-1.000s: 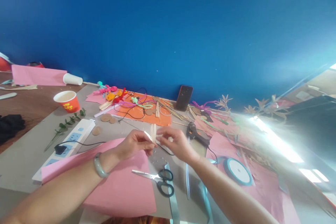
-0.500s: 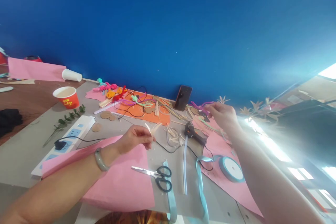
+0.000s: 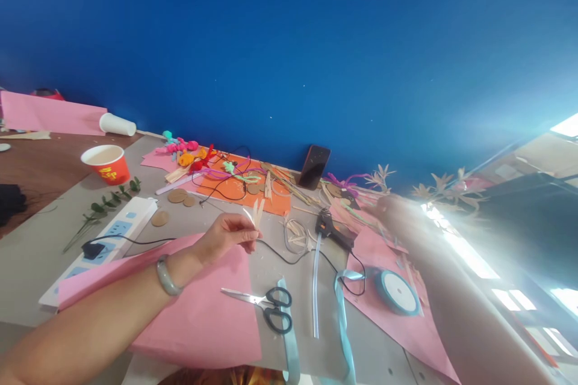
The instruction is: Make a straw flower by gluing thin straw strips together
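My left hand [image 3: 235, 232] is closed in a pinch on a small bunch of pale, straw-like strips [image 3: 258, 213], which point upward from the fingertips. At the back right, my right hand [image 3: 392, 212] is smeared by motion, and its fingers cannot be made out. It is over the pink paper, near a purple pipe cleaner [image 3: 345, 181]. A black glue gun [image 3: 332, 230] with a clear glue stick [image 3: 316, 289] lies between the hands. Scissors with black handles [image 3: 266, 302] rest partly on a light blue ribbon [image 3: 291, 349], below my left hand.
A pink sheet [image 3: 203, 313] lies under my left forearm. A power strip [image 3: 121, 231], a red paper cup [image 3: 106, 165] and a leafy sprig [image 3: 106, 207] are at left. A phone [image 3: 315, 167] leans on the blue wall [image 3: 289, 60]. A ribbon roll [image 3: 397, 292] lies at right.
My right hand has moved slightly right and down, away from the purple pipe cleaner, and is blurred. The strips in my left hand now stand more upright. The view has shifted slightly.
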`<state>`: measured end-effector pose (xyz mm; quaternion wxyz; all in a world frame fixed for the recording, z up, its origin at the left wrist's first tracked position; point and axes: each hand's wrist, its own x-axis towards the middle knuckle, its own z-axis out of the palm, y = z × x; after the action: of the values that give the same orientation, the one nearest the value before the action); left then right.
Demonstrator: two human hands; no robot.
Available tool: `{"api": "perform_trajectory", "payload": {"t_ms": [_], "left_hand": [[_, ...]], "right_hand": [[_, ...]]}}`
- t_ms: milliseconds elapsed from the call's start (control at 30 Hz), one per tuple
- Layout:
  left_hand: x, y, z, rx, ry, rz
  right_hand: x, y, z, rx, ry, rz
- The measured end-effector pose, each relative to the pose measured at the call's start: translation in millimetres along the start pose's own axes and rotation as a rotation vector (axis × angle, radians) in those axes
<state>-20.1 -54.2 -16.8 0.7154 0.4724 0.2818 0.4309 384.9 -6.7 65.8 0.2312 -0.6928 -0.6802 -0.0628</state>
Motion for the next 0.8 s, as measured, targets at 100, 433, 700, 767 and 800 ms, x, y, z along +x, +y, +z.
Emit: {"api": "perform_trajectory", "payload": {"t_ms": [100,433,700,767,800], "left_hand": [[0.3,-2.8,1.1,-0.002,0.020,-0.014],[2.1,-3.7,-0.1,0.017,0.042,-0.015],[2.2,-6.6,0.6,0.009,0.020,0.009],[2.2,-6.9,0.8,0.009,0.019,0.010],[2.1,-7.2,0.9,0.009,0.020,0.010]], "right_hand": [[-17.4,-36.2,8.3,-0.303,-0.195,-0.132],[-54.0,-103.2,45.0,-0.330,-0.564,-0.292],[-53.5,-105.7,63.4,-0.374,-0.596,-0.274],[-54.3,-106.0,65.9,-0.363,-0.595,-0.263],[-54.8,-105.7,67.0,-0.351,-0.591,-0.256]]}}
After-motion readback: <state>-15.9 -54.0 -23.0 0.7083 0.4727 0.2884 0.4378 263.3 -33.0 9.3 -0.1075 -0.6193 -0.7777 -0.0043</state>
